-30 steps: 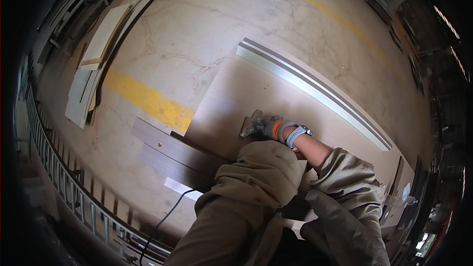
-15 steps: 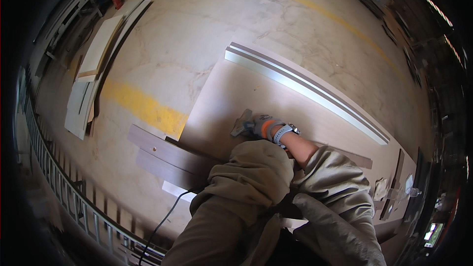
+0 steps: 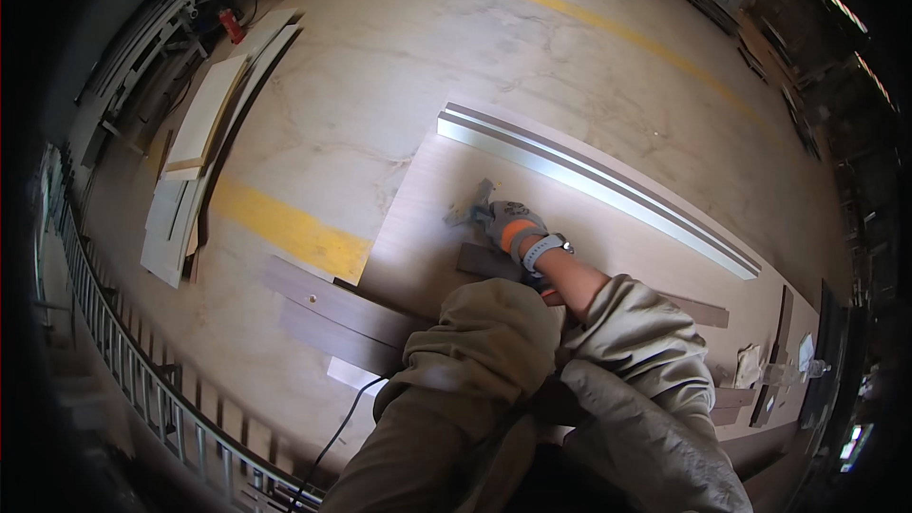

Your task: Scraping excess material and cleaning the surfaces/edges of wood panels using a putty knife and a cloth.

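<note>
My right hand (image 3: 513, 221), in a grey glove with an orange band, reaches over a wide pale wood-toned panel (image 3: 437, 190); a light watch circles the wrist. Its fingers close around a grey T-shaped tool (image 3: 478, 201), blurred, whose exact kind I cannot make out. Below the hand, a dark strip (image 3: 477, 259) sticks out over the panel. Beside the beige-clad knee or sleeve (image 3: 494, 323), a small dark and orange-red patch (image 3: 551, 297) shows, perhaps my left hand's glove. The fingers there are hidden. A long silvery-edged profile (image 3: 598, 190) lies along the panel's far side.
Brown boards (image 3: 351, 313) cross the panel's left end, near a black cord (image 3: 332, 437). White panels (image 3: 204, 123) are stacked at the far left. A metal railing-like frame (image 3: 142, 370) curves along the lower left. A cloth (image 3: 749, 366) and a clear bottle (image 3: 815, 370) sit at right.
My right hand and the grey tool have moved a little away from me over the panel. The dark strip now shows below the hand. The whole view has shifted slightly.
</note>
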Available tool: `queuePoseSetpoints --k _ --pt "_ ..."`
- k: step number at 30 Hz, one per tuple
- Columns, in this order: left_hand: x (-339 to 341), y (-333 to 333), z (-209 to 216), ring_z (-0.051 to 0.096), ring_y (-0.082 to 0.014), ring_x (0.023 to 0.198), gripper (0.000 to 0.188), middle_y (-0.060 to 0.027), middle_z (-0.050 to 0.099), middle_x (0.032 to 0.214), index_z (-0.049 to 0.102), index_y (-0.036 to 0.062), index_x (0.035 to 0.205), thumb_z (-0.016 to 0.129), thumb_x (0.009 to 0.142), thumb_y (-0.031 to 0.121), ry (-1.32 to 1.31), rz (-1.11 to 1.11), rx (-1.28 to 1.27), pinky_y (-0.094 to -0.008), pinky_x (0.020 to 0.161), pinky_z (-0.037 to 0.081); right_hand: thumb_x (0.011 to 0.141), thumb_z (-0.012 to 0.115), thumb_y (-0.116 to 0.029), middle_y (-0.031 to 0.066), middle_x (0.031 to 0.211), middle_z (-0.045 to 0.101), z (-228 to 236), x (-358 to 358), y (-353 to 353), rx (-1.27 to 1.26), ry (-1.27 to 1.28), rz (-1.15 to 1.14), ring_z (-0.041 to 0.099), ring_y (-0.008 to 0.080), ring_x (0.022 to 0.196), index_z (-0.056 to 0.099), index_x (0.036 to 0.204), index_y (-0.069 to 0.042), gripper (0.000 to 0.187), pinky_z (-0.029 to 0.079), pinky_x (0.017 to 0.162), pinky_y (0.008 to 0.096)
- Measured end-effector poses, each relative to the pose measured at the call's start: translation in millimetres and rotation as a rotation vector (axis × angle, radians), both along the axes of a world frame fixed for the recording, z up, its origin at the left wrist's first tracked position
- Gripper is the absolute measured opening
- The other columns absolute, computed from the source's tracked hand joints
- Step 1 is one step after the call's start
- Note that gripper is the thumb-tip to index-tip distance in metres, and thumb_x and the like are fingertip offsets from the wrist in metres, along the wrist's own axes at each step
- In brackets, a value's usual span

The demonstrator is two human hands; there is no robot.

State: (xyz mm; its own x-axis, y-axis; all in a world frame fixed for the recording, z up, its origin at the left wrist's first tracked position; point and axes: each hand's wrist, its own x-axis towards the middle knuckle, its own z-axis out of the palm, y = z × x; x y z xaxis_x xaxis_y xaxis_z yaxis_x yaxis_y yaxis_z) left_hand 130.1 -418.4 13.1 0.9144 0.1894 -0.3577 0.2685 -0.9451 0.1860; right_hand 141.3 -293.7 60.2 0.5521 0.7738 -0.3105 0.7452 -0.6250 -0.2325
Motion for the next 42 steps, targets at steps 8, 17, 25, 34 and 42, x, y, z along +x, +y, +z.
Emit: queuePoseSetpoints --k 8,17,25,34,42 --pt "8.1 27.2 -4.1 0.059 -0.0341 0.096 0.053 -0.0131 0.057 0.113 0.05 0.0044 0.119 0.059 0.076 0.035 0.029 -0.067 0.101 -0.0491 0.071 0.048 0.088 0.046 -0.045 0.0125 0.067 0.06 124.5 28.8 -151.8 0.307 0.235 -0.345 0.06 0.0229 0.055 0.057 0.086 -0.004 0.043 0.048 0.059 0.0348" --pt "-0.8 68.9 57.0 0.055 -0.0291 0.105 0.066 -0.0146 0.057 0.111 0.054 0.0046 0.113 0.073 0.06 0.041 0.231 -0.385 0.178 -0.0441 0.074 0.048 0.087 0.055 -0.039 0.0047 0.066 0.053 163.1 -49.2 -466.7 1.082 0.362 -1.267 0.052 0.0119 0.05 0.053 0.093 -0.001 0.039 0.044 0.046 0.0241" --pt "-57.8 58.8 118.1 0.06 -0.0307 0.083 0.061 -0.015 0.061 0.095 0.055 0.003 0.103 0.074 0.061 0.041 -0.152 -0.159 -0.267 -0.0355 0.074 0.047 0.085 0.056 -0.038 0.0055 0.077 0.056 103.7 -99.5 -559.8 1.451 0.469 -1.633 0.052 0.012 0.056 0.053 0.097 -0.003 0.037 0.049 0.053 0.026" --pt "-148.5 22.4 190.1 0.058 -0.0334 0.082 0.053 -0.0156 0.057 0.089 0.053 0.0055 0.101 0.076 0.06 0.032 -0.291 -0.188 -0.196 -0.0409 0.071 0.046 0.087 0.056 -0.033 0.0039 0.073 0.052 76.5 -84.4 -584.2 1.739 0.44 -1.706 0.05 0.0123 0.055 0.051 0.096 -0.005 0.029 0.049 0.053 0.0276" --pt "-176.3 1.8 171.1 0.055 -0.035 0.086 0.054 -0.0154 0.054 0.095 0.053 0.0066 0.101 0.075 0.061 0.036 -0.357 -0.328 -0.222 -0.0435 0.072 0.046 0.088 0.054 -0.027 0.0038 0.069 0.047 73.6 -87.3 -603.0 1.806 0.447 -1.693 0.048 0.0135 0.054 0.049 0.094 -0.01 0.019 0.047 0.051 0.0285"
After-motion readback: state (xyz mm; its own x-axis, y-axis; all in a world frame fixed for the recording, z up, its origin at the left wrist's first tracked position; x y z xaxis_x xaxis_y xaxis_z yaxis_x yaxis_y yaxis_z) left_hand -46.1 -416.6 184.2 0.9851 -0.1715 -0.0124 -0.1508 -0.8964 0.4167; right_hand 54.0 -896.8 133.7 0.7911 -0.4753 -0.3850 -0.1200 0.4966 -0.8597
